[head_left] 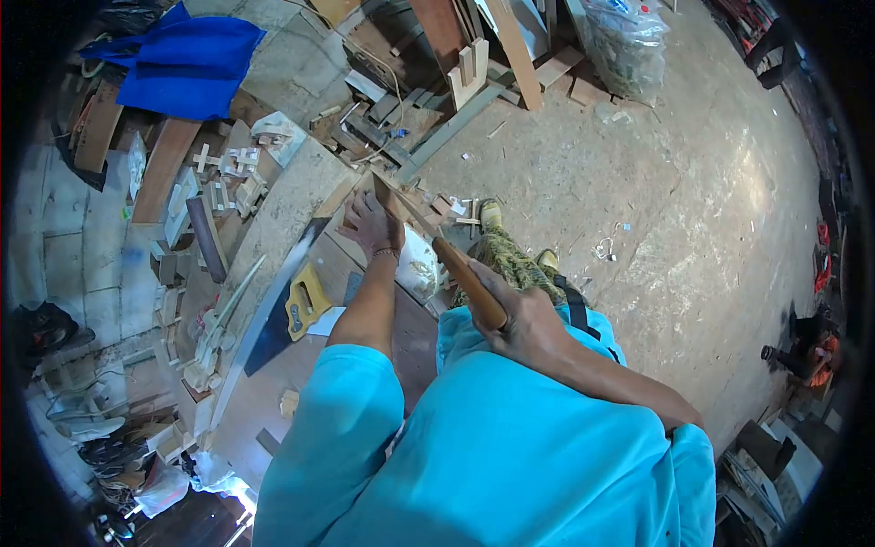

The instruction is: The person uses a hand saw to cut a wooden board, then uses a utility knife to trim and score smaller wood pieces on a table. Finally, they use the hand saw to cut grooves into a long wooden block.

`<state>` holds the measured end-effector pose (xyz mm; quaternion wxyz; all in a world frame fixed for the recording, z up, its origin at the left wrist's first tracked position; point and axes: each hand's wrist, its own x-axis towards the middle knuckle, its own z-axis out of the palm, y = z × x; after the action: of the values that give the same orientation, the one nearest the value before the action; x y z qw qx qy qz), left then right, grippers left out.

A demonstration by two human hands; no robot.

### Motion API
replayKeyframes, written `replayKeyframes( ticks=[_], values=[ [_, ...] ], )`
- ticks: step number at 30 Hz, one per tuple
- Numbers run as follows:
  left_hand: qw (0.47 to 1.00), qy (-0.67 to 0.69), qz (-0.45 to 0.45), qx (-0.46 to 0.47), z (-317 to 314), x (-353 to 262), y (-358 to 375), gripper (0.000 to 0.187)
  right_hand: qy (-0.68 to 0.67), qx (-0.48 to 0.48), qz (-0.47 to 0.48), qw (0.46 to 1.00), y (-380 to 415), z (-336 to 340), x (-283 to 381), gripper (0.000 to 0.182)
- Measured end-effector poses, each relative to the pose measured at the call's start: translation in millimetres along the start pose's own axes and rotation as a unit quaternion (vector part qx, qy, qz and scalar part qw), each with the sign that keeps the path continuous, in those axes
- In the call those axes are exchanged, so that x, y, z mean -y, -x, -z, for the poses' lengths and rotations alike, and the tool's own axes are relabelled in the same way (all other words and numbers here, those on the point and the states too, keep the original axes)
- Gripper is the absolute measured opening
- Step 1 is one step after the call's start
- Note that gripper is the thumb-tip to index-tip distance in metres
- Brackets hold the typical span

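My right hand [519,319] is closed round the thick wooden handle [469,284] of a long, narrow-bladed tool, like a machete. Its blade [410,208] points away from me, towards my left hand. At the bench's far end, my left hand [372,223] bends its fingers over a small brown piece of wood [386,195], close beside the blade tip. The hand covers part of that piece. A handsaw with a yellow handle [308,303] lies on the bench [260,406], left of my left forearm. White material [419,264] sits below the tool.
Wooden offcuts [241,164] and a blue cloth [191,68] are at the left. Boards [515,55] and a filled plastic bag [624,50] stand at the back. Scraps lie on the concrete floor [674,237]. Another person [811,351] is at the far right.
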<state>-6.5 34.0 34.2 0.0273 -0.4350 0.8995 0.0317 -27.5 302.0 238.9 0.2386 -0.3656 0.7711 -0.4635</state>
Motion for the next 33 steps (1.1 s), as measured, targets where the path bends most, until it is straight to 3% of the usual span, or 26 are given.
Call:
replayKeyframes(
  ticks=[1, 2, 4, 6, 8, 9, 10, 11, 12, 15, 19, 22, 24, 27, 30, 31, 33],
  values=[
    [1.0, -0.003, 0.001, 0.004, -8, 4, -6, 0.042, 0.002, 0.012, -0.005, 1.0, -2, -2, 1, 0.059],
    [0.998, -0.022, -0.02, -0.047, -22, 10, -9, 0.043, -0.003, 0.016, -0.013, 1.0, -6, -4, 1, 0.059],
    [0.994, -0.041, -0.044, -0.093, -18, 7, 4, 0.043, 0.039, 0.226, -0.128, 0.965, -16, -7, 4, 0.064],
    [0.996, -0.038, -0.054, -0.065, -2, 3, 10, 0.04, 0.008, 0.181, -0.066, 0.981, -17, -6, 10, 0.061],
    [0.996, -0.019, -0.032, -0.082, -29, 10, -1, 0.035, -0.009, 0.015, 0.041, 0.999, -4, -2, -1, 0.062],
    [0.993, 0.054, -0.025, -0.097, -47, 22, -7, 0.033, 0.04, 0.033, -0.028, 0.998, -4, 9, -10, 0.063],
    [0.984, 0.131, -0.02, -0.119, -66, 29, -17, 0.031, 0.041, 0.028, -0.028, 0.998, -4, 12, -6, 0.063],
    [0.98, 0.011, -0.05, -0.194, -96, 38, -25, 0.027, 0.021, 0.023, -0.033, 0.999, -8, 17, -1, 0.062],
    [0.979, 0.008, -0.054, -0.198, -85, 34, -24, 0.027, -0.004, 0.021, -0.044, 0.999, -9, 17, 3, 0.061],
    [0.994, -0.029, -0.011, -0.103, -28, 10, -5, 0.029, -0.01, -0.003, -0.036, 0.999, -6, 6, -5, 0.058],
    [0.983, 0.057, -0.056, -0.165, -41, 17, -5, 0.035, 0.024, -0.003, -0.021, 0.999, -31, -15, -29, 0.06],
    [0.992, -0.014, -0.045, -0.114, -12, 5, 0, 0.043, 0.042, -0.011, -0.009, 0.999, -73, -40, -37, 0.062],
    [1.0, -0.019, 0.012, -0.022, 9, -8, 7, 0.043, 0.047, -0.008, -0.007, 0.999, -82, -53, -43, 0.062],
    [0.998, -0.017, 0.016, -0.062, 2, -8, 7, 0.038, 0.046, -0.017, 0.004, 0.999, -67, -44, -33, 0.062],
    [0.991, -0.041, -0.017, -0.13, -97, 45, -29, 0.034, 0.009, -0.013, -0.012, 1.0, -17, -9, -10, 0.063],
    [0.99, -0.036, -0.019, -0.132, -74, 30, -24, 0.034, -0.013, -0.003, -0.025, 1.0, -8, 1, -8, 0.063],
    [0.99, 0.107, 0.025, -0.087, -27, 9, -8, 0.033, -0.015, 0.003, -0.036, 0.999, -1, 3, -7, 0.064]
  ],
)
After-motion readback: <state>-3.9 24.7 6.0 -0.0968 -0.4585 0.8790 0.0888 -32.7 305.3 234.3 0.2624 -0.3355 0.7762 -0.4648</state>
